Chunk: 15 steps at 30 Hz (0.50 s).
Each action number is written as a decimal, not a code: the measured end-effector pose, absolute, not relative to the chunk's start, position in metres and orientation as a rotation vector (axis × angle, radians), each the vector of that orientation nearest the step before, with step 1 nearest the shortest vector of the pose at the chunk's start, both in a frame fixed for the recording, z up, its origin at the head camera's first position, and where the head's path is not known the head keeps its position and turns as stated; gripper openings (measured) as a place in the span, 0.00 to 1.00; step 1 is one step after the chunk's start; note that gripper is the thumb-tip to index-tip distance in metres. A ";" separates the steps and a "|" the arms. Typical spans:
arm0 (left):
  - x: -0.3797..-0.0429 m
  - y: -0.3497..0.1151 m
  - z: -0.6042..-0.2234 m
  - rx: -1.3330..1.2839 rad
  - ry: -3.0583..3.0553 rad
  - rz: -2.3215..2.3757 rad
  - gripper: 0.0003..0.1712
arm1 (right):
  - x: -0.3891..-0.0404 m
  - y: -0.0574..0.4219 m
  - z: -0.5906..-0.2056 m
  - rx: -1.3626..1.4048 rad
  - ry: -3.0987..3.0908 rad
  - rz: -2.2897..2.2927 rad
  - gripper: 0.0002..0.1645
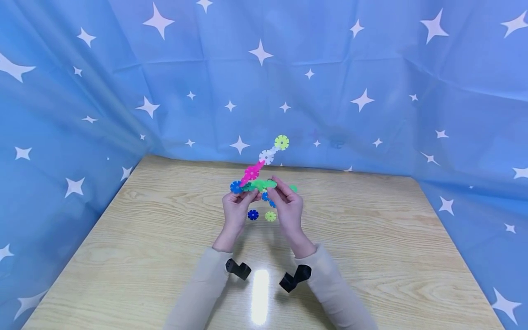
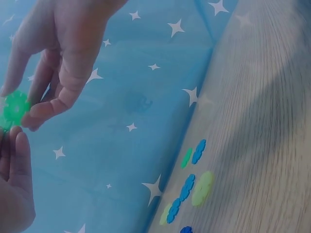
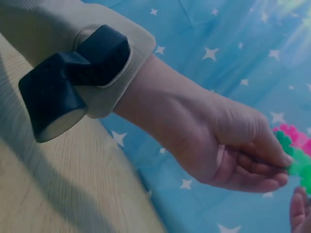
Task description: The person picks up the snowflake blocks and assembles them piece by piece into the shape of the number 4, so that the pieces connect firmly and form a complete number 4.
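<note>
A chain of flower-shaped plastic interlocking discs is held above the table. Its lower part is a row of green discs (image 1: pixel 262 184), with a blue disc (image 1: pixel 236 186) at the left end. Pink discs (image 1: pixel 252 173) slant up from there to white discs (image 1: pixel 266 157) and a yellow-green disc (image 1: pixel 282 142) at the top. My left hand (image 1: pixel 236 211) pinches the green row near its left end between thumb and fingers. The right hand (image 1: pixel 290 210) pinches the right end of the green row; in the left wrist view its fingers meet a green disc (image 2: pixel 17 108).
Loose discs lie on the wooden table (image 1: pixel 371 238) under and beyond the hands: a dark blue disc (image 1: pixel 253 214), a yellow-green disc (image 1: pixel 270 216), a green disc (image 1: pixel 293 188) and several blue ones. A star-patterned blue curtain (image 1: pixel 330 101) stands behind the table.
</note>
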<state>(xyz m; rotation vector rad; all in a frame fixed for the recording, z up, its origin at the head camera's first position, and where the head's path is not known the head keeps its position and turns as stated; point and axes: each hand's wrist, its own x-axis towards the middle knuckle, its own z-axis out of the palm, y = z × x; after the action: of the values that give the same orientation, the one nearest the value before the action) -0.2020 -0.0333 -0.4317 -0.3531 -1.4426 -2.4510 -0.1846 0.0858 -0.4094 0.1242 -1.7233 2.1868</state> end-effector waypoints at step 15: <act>-0.198 -0.031 -0.429 -0.389 -1.537 -2.391 0.11 | -0.189 0.082 -0.419 0.220 -1.395 2.286 0.11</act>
<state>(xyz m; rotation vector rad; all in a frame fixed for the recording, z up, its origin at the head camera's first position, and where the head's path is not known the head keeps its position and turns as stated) -0.1982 -0.0309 -0.4288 -0.3894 -1.5372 -2.3912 -0.1892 0.0821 -0.4191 0.2205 -1.3954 2.2858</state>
